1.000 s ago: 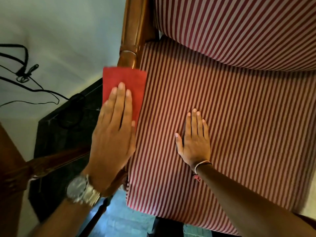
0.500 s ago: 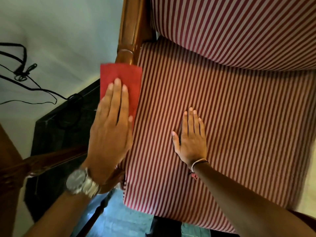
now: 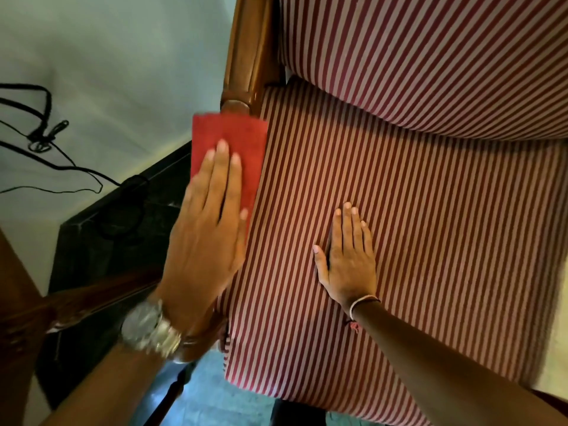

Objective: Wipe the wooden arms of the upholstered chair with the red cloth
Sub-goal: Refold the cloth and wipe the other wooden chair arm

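Note:
The red cloth (image 3: 229, 130) lies flat on the chair's left wooden arm (image 3: 246, 56), covering most of it. My left hand (image 3: 206, 229), with a metal watch on the wrist, presses flat on the cloth, fingers straight and together. Bare polished wood shows only beyond the cloth toward the chair back, plus a small rounded end near my wrist. My right hand (image 3: 347, 259) rests palm down on the red-and-white striped seat cushion (image 3: 430, 241), holding nothing. The right arm of the chair is out of view.
The striped backrest (image 3: 430, 50) fills the top right. Left of the chair stand a dark glossy surface (image 3: 107, 241) and a pale wall with black cables (image 3: 40, 133). A brown wooden piece (image 3: 18, 318) crosses the lower left. Tiled floor (image 3: 209, 395) shows below.
My left hand and the red cloth have slid a little farther along the arm toward the chair back. My right hand has stayed flat on the seat.

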The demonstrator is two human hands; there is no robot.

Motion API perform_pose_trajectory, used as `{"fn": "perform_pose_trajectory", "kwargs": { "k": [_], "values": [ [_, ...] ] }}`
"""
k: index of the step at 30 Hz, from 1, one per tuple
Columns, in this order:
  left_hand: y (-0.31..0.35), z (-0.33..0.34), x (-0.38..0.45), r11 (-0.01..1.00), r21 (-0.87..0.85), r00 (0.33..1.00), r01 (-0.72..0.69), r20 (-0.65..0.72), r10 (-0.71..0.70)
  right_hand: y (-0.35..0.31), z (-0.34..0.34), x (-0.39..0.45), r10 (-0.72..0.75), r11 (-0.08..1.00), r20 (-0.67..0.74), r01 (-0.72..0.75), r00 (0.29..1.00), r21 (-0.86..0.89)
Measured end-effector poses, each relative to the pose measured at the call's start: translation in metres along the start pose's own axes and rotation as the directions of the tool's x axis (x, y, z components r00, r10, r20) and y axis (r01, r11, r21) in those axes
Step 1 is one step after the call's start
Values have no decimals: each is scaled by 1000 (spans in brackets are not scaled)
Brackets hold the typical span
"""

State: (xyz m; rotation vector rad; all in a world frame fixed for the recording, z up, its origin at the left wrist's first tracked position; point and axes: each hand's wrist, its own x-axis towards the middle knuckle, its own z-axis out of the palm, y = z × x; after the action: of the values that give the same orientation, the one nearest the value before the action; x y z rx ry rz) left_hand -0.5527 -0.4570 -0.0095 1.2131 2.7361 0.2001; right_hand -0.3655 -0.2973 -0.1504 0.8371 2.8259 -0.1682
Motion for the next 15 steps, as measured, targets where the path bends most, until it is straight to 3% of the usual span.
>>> {"fn": "perform_pose_trajectory", "kwargs": {
  "k": [4, 11, 15],
  "values": [
    [-4, 2, -36, 999, 36, 999, -33, 44, 32, -1, 6, 0, -1, 1000, -23, 1, 1000, -5],
    [-4, -3, 49, 1000, 2, 1000, -22, -16, 22, 3, 9, 0, -18, 1000, -47, 18, 999, -9],
    [2, 0, -14, 999, -33, 1000, 9, 8, -8, 2, 5, -1, -19, 1000, -50, 19, 999, 11]
  ]
}}
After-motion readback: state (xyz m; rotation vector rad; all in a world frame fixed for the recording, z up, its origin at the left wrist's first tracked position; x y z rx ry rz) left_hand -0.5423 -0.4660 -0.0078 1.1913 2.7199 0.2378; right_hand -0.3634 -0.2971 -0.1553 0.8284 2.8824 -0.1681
